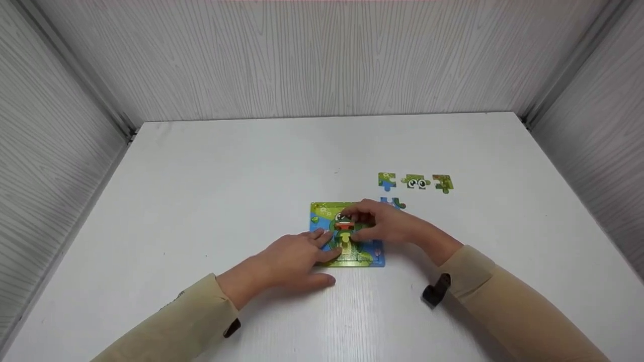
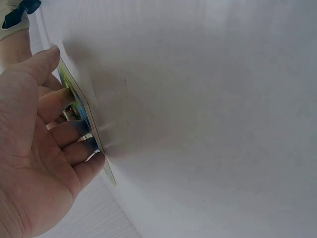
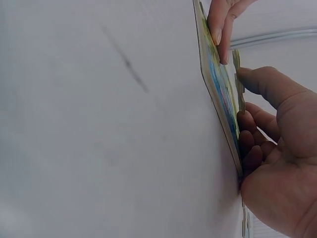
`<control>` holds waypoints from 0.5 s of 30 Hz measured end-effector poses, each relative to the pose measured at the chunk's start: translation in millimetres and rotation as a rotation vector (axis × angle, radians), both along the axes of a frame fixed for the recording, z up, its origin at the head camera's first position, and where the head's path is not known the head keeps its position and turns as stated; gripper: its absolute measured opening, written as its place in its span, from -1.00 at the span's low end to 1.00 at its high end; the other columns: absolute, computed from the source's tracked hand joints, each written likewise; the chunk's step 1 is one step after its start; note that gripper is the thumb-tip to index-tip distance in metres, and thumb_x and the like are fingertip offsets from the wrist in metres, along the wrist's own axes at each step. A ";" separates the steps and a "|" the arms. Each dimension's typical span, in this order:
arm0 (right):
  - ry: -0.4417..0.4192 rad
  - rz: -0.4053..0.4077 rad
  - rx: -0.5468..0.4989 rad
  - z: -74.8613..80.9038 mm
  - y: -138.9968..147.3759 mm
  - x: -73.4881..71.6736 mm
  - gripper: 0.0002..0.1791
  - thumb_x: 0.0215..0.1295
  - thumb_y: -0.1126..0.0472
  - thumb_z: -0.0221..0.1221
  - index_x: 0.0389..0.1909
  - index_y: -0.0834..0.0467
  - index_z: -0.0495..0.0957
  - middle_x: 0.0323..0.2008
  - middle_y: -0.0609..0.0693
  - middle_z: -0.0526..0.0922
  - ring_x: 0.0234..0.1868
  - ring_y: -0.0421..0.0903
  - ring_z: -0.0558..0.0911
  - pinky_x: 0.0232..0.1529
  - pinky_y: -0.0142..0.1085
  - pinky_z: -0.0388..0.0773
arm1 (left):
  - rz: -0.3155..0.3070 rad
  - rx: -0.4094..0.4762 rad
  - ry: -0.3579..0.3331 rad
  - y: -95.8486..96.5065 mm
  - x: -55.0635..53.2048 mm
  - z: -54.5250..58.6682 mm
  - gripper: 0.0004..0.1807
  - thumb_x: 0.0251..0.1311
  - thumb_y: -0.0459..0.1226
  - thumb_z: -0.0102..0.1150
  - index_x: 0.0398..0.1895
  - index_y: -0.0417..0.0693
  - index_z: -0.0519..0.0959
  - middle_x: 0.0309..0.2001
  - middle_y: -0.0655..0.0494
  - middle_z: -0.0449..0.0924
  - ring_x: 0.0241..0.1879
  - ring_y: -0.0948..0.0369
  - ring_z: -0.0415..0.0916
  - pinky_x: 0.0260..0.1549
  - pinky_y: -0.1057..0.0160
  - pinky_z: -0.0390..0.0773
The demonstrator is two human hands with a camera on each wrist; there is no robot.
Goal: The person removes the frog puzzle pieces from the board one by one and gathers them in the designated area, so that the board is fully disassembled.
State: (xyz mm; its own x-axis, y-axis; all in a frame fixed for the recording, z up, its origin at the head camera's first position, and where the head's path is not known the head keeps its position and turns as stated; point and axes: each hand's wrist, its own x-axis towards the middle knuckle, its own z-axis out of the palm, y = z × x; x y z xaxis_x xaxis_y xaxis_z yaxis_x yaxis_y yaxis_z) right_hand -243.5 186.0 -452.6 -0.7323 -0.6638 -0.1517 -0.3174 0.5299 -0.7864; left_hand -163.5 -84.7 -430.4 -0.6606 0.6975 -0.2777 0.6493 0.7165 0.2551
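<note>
A jigsaw board (image 1: 318, 211) printed with a green frog lies flat on the table in front of me. My right hand (image 1: 385, 223) pinches a puzzle piece (image 1: 344, 226) with a red mouth on it between thumb and fingers. In the right wrist view that puzzle piece (image 3: 239, 89) is tilted just above the board (image 3: 213, 79), a small gap between them. My left hand (image 1: 294, 259) rests its extended fingertips on the board's left and lower part. Its thumb lies off the near edge. The hands hide parts of the picture.
Behind the board to the right lie a green and blue piece (image 1: 387, 180), a piece with two eyes (image 1: 416, 183) and a green-brown piece (image 1: 443, 182). Another blue piece (image 1: 390, 201) is partly hidden by the right hand. Pale panels (image 1: 322, 60) enclose the white table (image 1: 226, 176).
</note>
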 end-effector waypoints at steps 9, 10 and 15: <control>-0.058 -0.012 -0.054 0.3 0.4 -1.4 -0.39 0.45 0.06 0.37 0.46 0.04 0.51 0.07 -0.01 0.58 0.05 -0.03 0.49 0.10 -0.19 0.46 | -0.008 0.021 0.016 -1.6 2.1 -0.1 -0.28 0.49 0.24 0.07 0.59 0.20 0.41 0.62 -0.13 0.19 0.63 -0.04 0.09 0.46 -0.09 0.34; -0.064 -0.013 -0.064 0.1 0.7 -2.1 -0.40 0.45 0.06 0.37 0.46 0.05 0.51 0.08 0.00 0.59 0.05 -0.03 0.50 0.10 -0.18 0.46 | -0.008 0.023 0.018 -1.3 2.1 0.1 -0.29 0.49 0.24 0.07 0.59 0.20 0.42 0.62 -0.13 0.19 0.63 -0.04 0.09 0.46 -0.09 0.34; -0.059 -0.036 -0.076 -1.1 1.7 -3.7 -0.39 0.45 0.02 0.37 0.45 0.04 0.52 0.08 -0.02 0.63 0.06 -0.03 0.53 0.10 -0.17 0.48 | 0.010 0.015 0.013 0.1 2.1 -1.2 -0.28 0.47 0.25 0.09 0.59 0.23 0.40 0.63 -0.09 0.18 0.63 -0.01 0.09 0.47 -0.08 0.33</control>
